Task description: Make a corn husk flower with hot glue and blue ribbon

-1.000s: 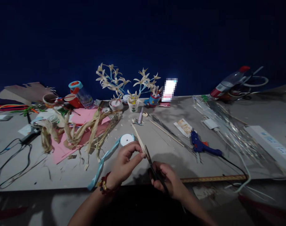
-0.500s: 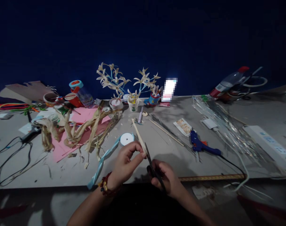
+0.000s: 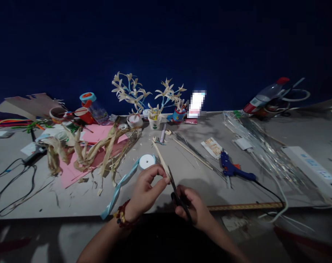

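Between the thumb and fingers of my left hand [image 3: 150,188] is a narrow strip of dried corn husk [image 3: 161,157], its far end pointing away over the table. My right hand [image 3: 192,204] is closed around the dark handles of a pair of scissors [image 3: 178,199]. The scissor blades lie along the husk strip, close to my left fingertips. Just beyond my left hand stands a spool [image 3: 147,162] of light blue ribbon [image 3: 121,185], whose loose end trails toward the table's front edge.
Dried corn husks [image 3: 85,155] lie on pink paper [image 3: 66,176] at left. Husk flowers [image 3: 133,89] stand in cups at the back. A blue glue gun [image 3: 235,170], wires [image 3: 193,151] and a power strip [image 3: 313,170] are at right. A wooden ruler [image 3: 245,206] lines the front edge.
Both hands stay nearly in place, with the husk strip and scissors still held. The view has shifted very slightly.
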A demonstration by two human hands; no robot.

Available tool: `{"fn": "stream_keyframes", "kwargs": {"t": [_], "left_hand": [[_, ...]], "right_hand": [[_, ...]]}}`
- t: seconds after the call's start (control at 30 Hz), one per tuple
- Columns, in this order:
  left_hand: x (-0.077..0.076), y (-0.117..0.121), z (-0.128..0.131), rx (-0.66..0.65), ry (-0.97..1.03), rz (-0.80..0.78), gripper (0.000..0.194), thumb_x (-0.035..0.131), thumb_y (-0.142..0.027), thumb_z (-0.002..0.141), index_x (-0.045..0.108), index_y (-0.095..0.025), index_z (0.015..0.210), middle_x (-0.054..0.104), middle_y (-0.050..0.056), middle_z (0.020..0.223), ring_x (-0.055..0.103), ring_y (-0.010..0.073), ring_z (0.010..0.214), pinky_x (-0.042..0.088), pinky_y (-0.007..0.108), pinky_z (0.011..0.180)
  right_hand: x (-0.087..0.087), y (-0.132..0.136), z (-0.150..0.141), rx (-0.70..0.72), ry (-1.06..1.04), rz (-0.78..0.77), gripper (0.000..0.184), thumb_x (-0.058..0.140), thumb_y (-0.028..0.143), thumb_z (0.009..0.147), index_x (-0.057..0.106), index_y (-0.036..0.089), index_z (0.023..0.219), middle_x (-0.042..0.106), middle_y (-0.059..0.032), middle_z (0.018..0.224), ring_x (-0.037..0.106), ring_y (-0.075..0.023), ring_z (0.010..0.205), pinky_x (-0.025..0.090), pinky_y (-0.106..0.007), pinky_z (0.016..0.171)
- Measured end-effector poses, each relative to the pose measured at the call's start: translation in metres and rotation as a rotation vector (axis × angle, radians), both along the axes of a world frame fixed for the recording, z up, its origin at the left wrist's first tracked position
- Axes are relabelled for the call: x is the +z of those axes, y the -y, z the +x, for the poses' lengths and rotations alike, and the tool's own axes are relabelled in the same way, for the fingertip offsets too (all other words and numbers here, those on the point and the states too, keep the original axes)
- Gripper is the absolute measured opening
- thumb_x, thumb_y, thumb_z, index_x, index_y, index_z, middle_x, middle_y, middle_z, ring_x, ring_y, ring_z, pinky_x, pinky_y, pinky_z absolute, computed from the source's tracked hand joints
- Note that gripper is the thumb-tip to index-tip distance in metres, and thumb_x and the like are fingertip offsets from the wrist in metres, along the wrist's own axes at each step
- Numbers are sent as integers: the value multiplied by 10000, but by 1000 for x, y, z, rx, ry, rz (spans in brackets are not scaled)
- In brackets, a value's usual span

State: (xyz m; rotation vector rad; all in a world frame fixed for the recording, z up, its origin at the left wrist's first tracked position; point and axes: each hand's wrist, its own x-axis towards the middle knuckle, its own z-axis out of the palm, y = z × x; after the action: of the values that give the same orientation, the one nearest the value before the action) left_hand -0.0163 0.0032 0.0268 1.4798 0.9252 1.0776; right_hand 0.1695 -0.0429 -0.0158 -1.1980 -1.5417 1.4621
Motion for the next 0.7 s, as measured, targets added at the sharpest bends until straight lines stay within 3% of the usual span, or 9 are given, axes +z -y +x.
{"fn": "stream_keyframes", "kwargs": {"t": [0.7], "left_hand": [[1,-6,-6,-81,-2,-47,171,612,-280,919,566,-179,789,643,47,830,590,178,816,447,300,790]], "right_hand": [[-6,-3,6,16,122,111,665,482,879,727,384,223,670,358,49,607,326,-126,580,263,-249,524]]}}
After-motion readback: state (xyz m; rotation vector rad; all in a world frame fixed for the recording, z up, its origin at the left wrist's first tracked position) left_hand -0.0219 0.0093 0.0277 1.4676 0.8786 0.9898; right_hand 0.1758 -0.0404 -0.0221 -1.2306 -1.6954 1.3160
